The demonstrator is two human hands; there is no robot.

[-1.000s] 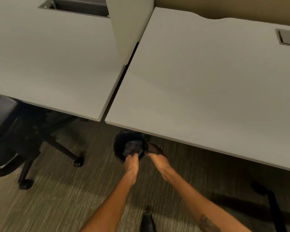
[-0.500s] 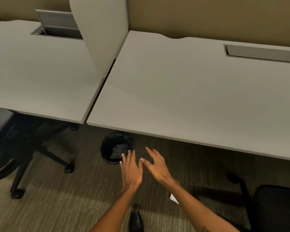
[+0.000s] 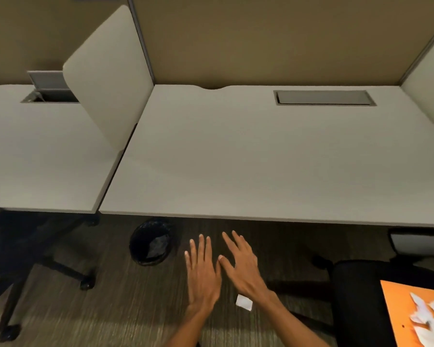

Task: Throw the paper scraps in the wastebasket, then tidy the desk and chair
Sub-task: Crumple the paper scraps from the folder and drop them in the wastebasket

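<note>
One scrap (image 3: 244, 302) lies on the carpet under my right wrist, easy for me to miss; more scraps (image 3: 430, 319) sit on the orange sheet (image 3: 396, 304) on the chair (image 3: 356, 284) and could slide off if I jolt it. My left hand (image 3: 202, 274) and right hand (image 3: 243, 265) hover side by side, palms down, fingers spread, gripping nothing, right of the wastebasket (image 3: 152, 242) below the desk (image 3: 261, 159).

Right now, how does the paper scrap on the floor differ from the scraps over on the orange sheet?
The floor scrap lies alone on the carpet between the person's forearms; the scraps on the orange sheet are several, heaped together on the sheet, which rests on the chair. The floor scrap looks like a neat small rectangle; the heaped ones look ragged. All are white and outside the wastebasket.
</note>
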